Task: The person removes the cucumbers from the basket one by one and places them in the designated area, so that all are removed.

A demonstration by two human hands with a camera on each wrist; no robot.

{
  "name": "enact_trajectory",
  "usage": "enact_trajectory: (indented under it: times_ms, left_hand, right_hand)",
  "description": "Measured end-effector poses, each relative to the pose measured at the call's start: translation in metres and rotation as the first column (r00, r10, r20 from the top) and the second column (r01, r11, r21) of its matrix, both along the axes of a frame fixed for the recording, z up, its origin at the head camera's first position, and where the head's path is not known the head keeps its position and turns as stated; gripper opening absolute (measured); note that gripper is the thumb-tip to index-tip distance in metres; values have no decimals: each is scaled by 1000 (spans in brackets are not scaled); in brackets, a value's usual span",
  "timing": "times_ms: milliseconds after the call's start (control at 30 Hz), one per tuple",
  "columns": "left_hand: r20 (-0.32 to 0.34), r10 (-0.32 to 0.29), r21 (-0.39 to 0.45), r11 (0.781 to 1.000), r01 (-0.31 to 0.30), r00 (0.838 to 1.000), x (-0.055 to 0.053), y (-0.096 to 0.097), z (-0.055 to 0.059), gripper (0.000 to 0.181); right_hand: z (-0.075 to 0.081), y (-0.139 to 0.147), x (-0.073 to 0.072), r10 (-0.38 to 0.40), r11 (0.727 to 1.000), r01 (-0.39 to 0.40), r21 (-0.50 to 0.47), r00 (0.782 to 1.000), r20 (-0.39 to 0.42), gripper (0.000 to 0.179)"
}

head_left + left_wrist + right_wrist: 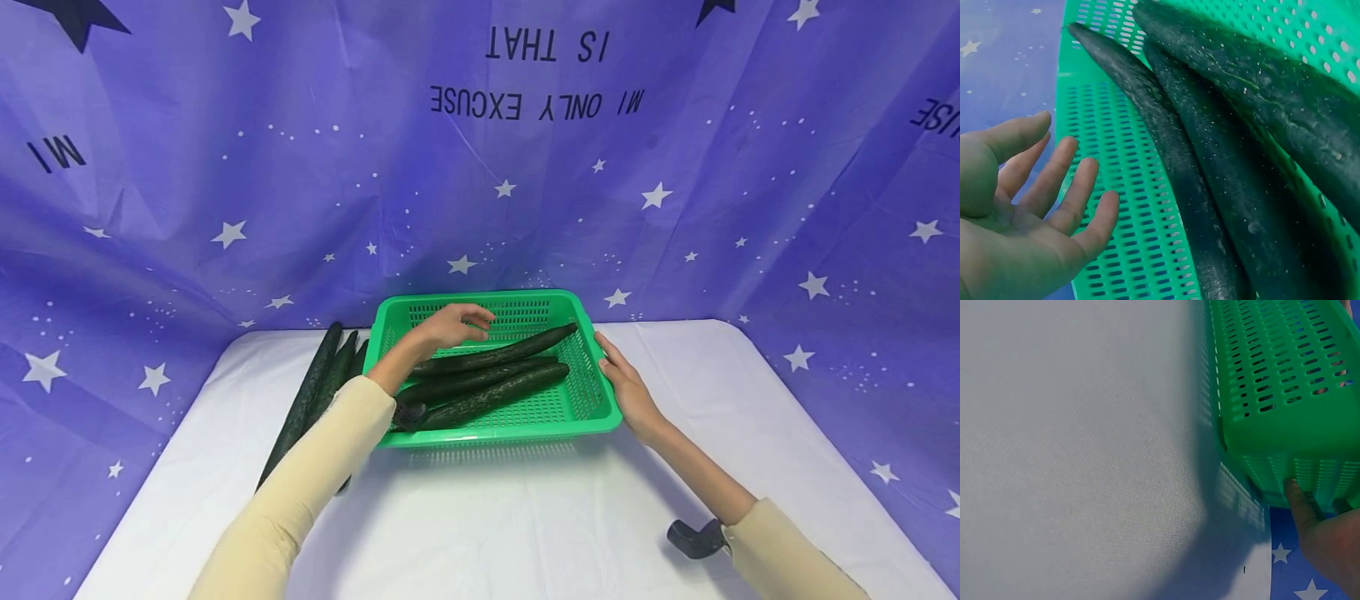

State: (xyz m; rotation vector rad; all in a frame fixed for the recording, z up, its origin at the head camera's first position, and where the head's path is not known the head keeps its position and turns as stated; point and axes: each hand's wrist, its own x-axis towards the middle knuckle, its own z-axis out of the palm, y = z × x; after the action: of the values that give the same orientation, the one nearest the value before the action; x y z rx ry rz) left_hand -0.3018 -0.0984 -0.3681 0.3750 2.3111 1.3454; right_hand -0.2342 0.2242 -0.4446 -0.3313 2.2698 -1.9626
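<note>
A green perforated basket [517, 432] stands at the back of the table, with three long dark cucumbers [495, 394] lying in it side by side. My left hand [456, 325] hovers over the basket, its fingers loosely bent and holding nothing. In the left wrist view that hand [1041, 212] is apart from the cucumbers [1172, 150], palm showing. My right hand [632, 392] rests against the basket's right end. The right wrist view shows a fairly straight finger of this hand [1332, 550] touching the outer wall of the basket [1291, 434]; its other fingers are partly hidden.
More cucumbers [307, 396] lie on the white tablecloth [495, 533] left of the basket, partly behind my left sleeve [300, 500]. A purple star-patterned curtain [420, 208] rises close behind the basket and along both sides. A black device [693, 540] sits at my right cuff.
</note>
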Motion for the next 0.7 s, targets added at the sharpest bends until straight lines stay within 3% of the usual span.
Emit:
enact_trajectory:
  times_ms: [133, 400, 700]
  left_hand:
    - [14, -18, -13, 1000, 19, 1000, -7, 5, -9, 44]
    - [29, -73, -84, 994, 75, 997, -12, 15, -28, 45]
    - [33, -51, -141, 989, 55, 998, -15, 19, -41, 44]
  right_hand:
    - [0, 0, 0, 6, 1000, -6, 13, 1000, -5, 55]
    - [0, 1, 0, 5, 1000, -5, 22, 1000, -11, 55]
    - [0, 0, 0, 3, 1000, -3, 16, 1000, -5, 55]
